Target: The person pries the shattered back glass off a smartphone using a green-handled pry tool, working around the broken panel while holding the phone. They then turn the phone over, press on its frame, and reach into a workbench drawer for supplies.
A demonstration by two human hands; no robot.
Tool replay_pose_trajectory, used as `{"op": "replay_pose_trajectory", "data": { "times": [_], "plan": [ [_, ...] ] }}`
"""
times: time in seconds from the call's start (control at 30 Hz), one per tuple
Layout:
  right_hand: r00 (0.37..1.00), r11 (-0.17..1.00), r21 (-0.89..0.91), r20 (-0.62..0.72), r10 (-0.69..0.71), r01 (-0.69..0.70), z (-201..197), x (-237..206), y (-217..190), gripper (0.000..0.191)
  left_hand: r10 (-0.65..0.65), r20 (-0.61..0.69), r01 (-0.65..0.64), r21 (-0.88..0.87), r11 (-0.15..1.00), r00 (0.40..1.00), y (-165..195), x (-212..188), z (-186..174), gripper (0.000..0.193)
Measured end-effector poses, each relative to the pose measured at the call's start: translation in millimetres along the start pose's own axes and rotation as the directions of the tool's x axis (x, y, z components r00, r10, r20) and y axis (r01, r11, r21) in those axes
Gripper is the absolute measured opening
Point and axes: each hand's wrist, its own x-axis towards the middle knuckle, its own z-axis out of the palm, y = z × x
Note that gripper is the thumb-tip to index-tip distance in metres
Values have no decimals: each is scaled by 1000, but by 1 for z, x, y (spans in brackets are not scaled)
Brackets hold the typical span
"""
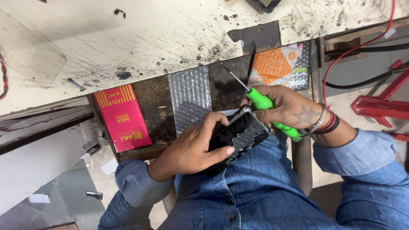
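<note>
One view only, from the head camera, looking steeply down past the person's denim shirt [255, 187] into the lap. It sits close: the left hand [194, 147] and right hand [289, 108] fill the middle of the picture. The frame is tilted, so the scratched pale workbench [140, 38] runs slantwise across the top, its edge dropping toward the left. At lower left the view reaches past the bench to the floor [64, 187]; at right, to a red metal frame [379, 106].

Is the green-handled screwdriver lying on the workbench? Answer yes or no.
No, the right hand grips the green-handled screwdriver beside the black device held by the left hand.
</note>
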Motion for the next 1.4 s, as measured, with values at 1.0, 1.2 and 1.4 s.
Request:
{"op": "replay_pose_trajectory", "data": {
  "times": [1.0,1.2,1.4],
  "plan": [
    [876,900,-374,-328,-352,222,7,-59,32,37,-122,-628,243,110,964,769,-40,-17,-5,57],
    [910,689,-722,-243,-336,61,20,-62,27,40,95,-745,472,509,720,660,-6,-27,-6,50],
    [950,442,-894,-74,-304,72,64,-45,11,43,530,-396,-8,796,606,750,27,-34,21,44]
  ]
}}
